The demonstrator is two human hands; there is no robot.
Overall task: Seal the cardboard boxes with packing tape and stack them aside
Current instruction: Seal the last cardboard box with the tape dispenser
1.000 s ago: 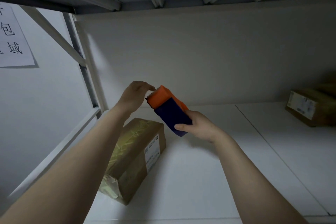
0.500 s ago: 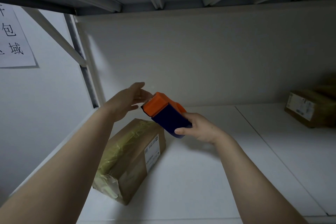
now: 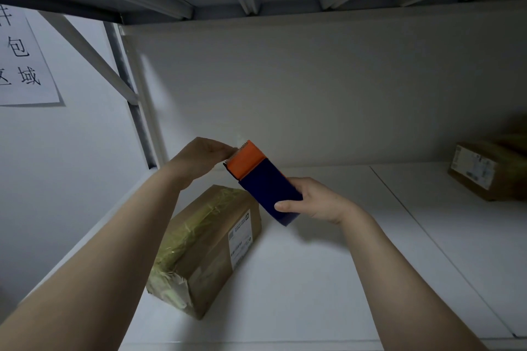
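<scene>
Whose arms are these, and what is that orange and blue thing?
No machine here: these are a person's two bare arms. The camera sits on their head, looking down at their hands, so you see what they see. The right hand grips a tape dispenser, blue with an orange end. The left hand reaches its fingertips to that orange end; whether they pinch tape, I cannot tell. Below, on a white shelf, lies a cardboard box with yellowish tape along its top and a label on its side. A second box sits far right. A paper sign hangs on the wall at left.
</scene>
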